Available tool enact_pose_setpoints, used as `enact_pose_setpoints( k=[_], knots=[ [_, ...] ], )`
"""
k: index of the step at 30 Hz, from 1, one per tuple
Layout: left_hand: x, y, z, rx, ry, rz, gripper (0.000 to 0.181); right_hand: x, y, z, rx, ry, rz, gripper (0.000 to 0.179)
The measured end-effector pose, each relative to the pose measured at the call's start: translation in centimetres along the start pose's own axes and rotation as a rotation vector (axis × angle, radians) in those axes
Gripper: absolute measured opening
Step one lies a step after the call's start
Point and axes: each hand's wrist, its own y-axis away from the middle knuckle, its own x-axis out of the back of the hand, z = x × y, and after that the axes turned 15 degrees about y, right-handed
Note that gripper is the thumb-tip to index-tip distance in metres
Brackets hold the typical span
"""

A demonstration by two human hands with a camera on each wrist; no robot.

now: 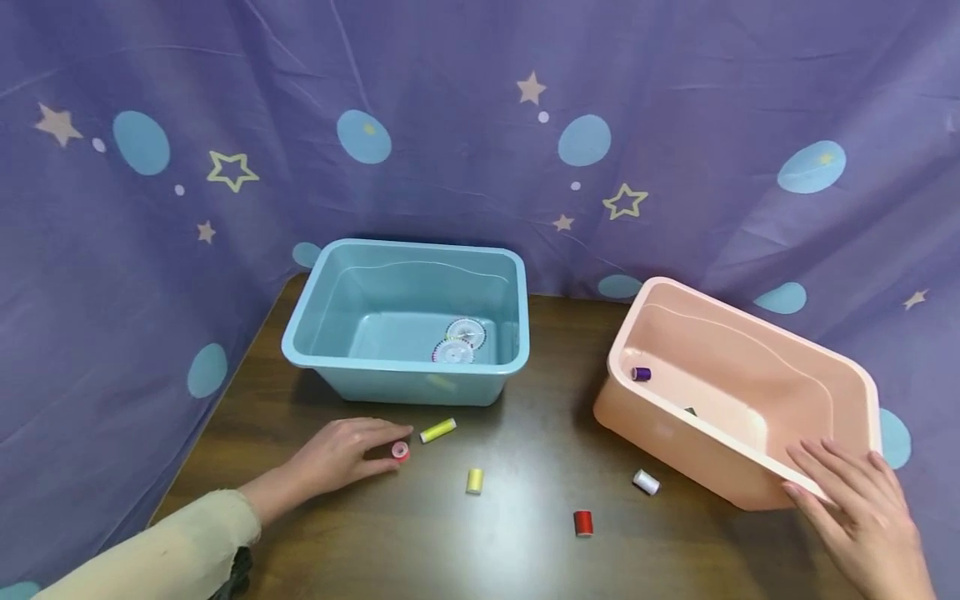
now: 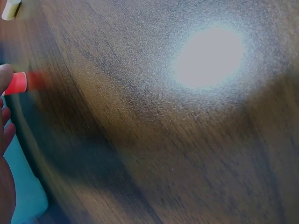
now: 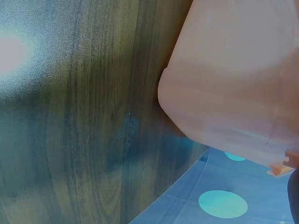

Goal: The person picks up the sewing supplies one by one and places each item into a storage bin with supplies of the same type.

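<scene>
My left hand (image 1: pixel 341 454) reaches over the table, index finger and thumb on either side of a small pink-red thread spool (image 1: pixel 401 451) that stands on the wood. In the left wrist view the thumb tip overlaps the red spool (image 2: pixel 17 83). Just beyond it lies a bright yellow thread tube (image 1: pixel 438 430). My right hand (image 1: pixel 855 500) rests on the near right rim of a peach bin (image 1: pixel 675 433), its fingers reaching over the edge and the thumb by the outer wall. The right wrist view shows that bin's outer side (image 3: pixel 224 93), but not the fingers.
A blue bin (image 1: pixel 420 387) holding two pin wheels (image 1: pixel 453 350) stands at the back left. A pale yellow spool (image 1: pixel 475 481), a red spool (image 1: pixel 583 523) and a white spool (image 1: pixel 646 482) are on the table. Inside the peach bin lies a purple spool (image 1: pixel 641 374). A patterned curtain (image 1: pixel 465 75) hangs behind.
</scene>
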Motion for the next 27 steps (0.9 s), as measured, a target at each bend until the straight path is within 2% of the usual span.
enact_pose_setpoints(
  k=[8,17,27],
  knots=[
    [-0.08,0.27,0.22,0.025,-0.005,0.002,0.055,-0.44,0.43,0.22,0.010,0.008,0.047,0.069],
    [-0.33,0.46,0.19,0.057,0.002,-0.001,0.052,-0.13,0.23,0.01,0.010,0.007,0.031,0.069],
    [-0.74,0.46,0.30,0.100,0.048,-0.011,0.045,-0.13,0.10,-0.08,0.001,0.001,0.032,0.069]
  ],
)
